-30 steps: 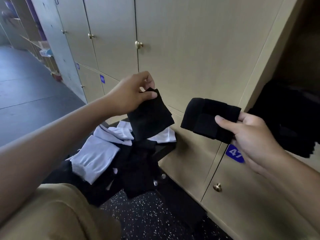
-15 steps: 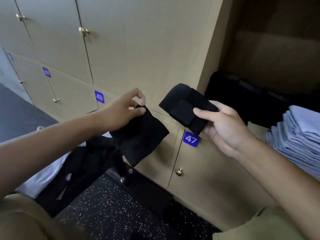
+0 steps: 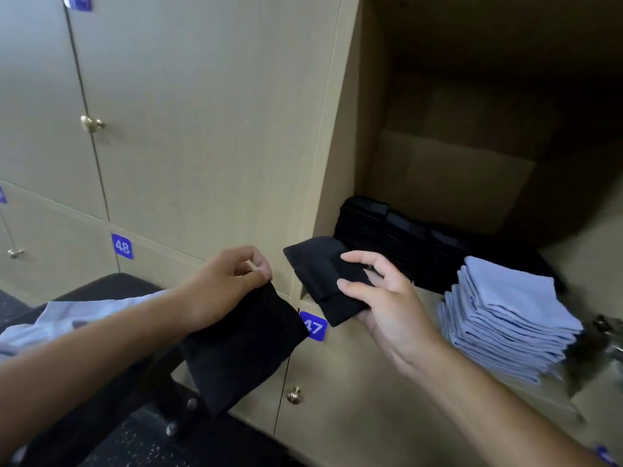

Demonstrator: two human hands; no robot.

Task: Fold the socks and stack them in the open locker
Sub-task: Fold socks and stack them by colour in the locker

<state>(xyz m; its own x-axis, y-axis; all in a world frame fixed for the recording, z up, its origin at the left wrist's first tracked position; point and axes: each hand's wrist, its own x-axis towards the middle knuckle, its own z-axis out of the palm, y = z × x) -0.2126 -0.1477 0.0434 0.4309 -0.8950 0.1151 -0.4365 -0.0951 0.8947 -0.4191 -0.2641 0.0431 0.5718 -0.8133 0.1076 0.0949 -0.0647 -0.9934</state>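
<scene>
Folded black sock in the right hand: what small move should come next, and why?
Probably carry the folded black sock in the right hand rightward onto the black stack in the open locker. It is already folded and held at the opening; the left hand only pinches another black sock.

The light is soft and even on the closed doors (image 3: 202,112) at the left, with no glare, but the far inside of the open locker (image 3: 472,146) at the right falls into deep shadow. The black socks (image 3: 387,230) there lose almost all detail, and the blue stack (image 3: 509,318) beside them reads clearly. Straight lines bend toward the edges from the wide lens, and the near right corner and the forearms are slightly blurred.
</scene>
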